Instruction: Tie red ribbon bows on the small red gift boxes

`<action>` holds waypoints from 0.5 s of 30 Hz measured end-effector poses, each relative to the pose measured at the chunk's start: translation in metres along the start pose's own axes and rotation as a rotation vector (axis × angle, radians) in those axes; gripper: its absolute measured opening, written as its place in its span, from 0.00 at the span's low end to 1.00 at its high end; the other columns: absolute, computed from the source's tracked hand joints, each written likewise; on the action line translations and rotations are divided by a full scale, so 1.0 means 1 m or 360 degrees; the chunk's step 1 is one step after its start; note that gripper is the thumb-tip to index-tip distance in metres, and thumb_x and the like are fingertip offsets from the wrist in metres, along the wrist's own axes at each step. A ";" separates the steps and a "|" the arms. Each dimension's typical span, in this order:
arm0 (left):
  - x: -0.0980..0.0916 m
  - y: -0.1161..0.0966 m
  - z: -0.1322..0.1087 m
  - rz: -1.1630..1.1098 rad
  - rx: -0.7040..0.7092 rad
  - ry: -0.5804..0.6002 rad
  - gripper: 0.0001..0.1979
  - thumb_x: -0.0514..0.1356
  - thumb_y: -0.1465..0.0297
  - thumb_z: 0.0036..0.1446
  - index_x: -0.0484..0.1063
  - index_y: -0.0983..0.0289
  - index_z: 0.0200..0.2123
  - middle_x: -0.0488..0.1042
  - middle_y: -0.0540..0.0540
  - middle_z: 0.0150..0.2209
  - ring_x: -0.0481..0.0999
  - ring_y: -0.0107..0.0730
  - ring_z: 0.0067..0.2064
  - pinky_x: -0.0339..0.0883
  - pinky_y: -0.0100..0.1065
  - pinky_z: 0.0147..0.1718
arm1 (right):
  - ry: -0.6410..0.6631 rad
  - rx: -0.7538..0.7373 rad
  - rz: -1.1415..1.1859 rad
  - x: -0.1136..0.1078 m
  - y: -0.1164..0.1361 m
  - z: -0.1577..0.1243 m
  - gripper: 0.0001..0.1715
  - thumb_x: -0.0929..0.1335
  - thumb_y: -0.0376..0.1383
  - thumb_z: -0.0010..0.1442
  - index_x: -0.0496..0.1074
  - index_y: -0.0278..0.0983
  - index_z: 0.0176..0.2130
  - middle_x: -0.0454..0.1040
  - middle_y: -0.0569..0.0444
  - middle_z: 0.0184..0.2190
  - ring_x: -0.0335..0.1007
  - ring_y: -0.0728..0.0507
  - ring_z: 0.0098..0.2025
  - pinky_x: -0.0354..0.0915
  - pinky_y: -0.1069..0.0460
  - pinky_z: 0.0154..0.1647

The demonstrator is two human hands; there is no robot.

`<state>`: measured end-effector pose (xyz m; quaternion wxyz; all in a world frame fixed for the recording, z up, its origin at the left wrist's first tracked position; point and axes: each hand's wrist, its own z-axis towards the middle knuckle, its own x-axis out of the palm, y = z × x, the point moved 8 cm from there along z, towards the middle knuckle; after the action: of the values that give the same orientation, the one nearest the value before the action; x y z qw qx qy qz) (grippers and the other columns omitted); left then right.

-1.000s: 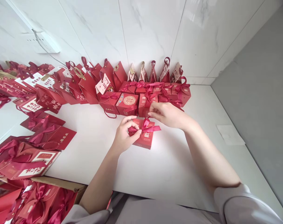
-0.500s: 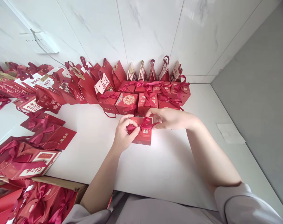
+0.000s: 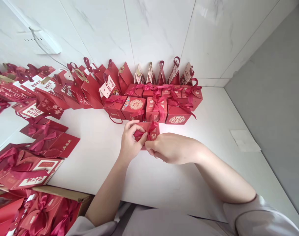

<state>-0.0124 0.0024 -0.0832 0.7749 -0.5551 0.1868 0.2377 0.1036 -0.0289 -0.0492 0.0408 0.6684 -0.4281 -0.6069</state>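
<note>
A small red gift box [image 3: 154,135] with gold lettering lies on the white table between my hands. A magenta ribbon [image 3: 153,126] is tied over its top. My left hand [image 3: 132,140] pinches the ribbon at the box's left side with thumb and fingers. My right hand [image 3: 172,147] is closed low over the box's right front corner, its fingers bent in at the ribbon near my left thumb. What exactly its fingertips grip is hidden behind the hand, and so is much of the box's front.
Several red boxes with bows [image 3: 156,109] stand in rows just beyond my hands. Red gift bags [image 3: 92,93] line the tiled wall to the left. More boxes [image 3: 41,167] lie at the left, above a full cardboard carton [image 3: 65,192]. A white paper [image 3: 245,141] lies at the right.
My right hand has moved from the box's right side down toward me and to the left, its fingers now closed near my left thumb. My left hand keeps its pinch.
</note>
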 end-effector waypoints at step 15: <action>-0.029 0.041 0.008 -0.0333 -0.0420 0.0144 0.15 0.58 0.57 0.61 0.67 0.62 0.29 0.69 0.50 0.30 0.70 0.32 0.36 0.63 0.32 0.37 | -0.0742 0.0106 0.0229 -0.062 -0.039 -0.026 0.09 0.63 0.34 0.66 0.73 0.39 0.38 0.76 0.56 0.31 0.67 0.48 0.28 0.57 0.53 0.31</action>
<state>-0.0595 0.0164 -0.0964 0.7066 -0.6787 0.1296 0.1530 0.1521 0.0219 -0.0166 -0.0379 0.4790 -0.4923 -0.7258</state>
